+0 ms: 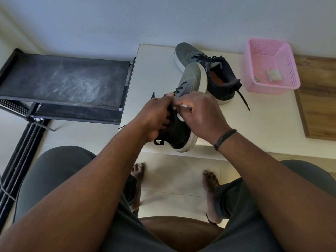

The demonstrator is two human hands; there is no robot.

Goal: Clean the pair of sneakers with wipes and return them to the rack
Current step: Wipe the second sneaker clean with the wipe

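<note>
Both hands (158, 115) on grey mesh sneaker (190, 79), crumpled white wipe (181, 117)

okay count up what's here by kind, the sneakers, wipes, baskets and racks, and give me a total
Sneakers: 2, one held, one on the table
Wipes: 1, in the right hand
Baskets: 1, pink
Racks: 1, black
Total: 5

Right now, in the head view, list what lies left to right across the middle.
Black shoe rack → left hand gripping the held sneaker → right hand with the white wipe → pink basket → wooden board.
</note>
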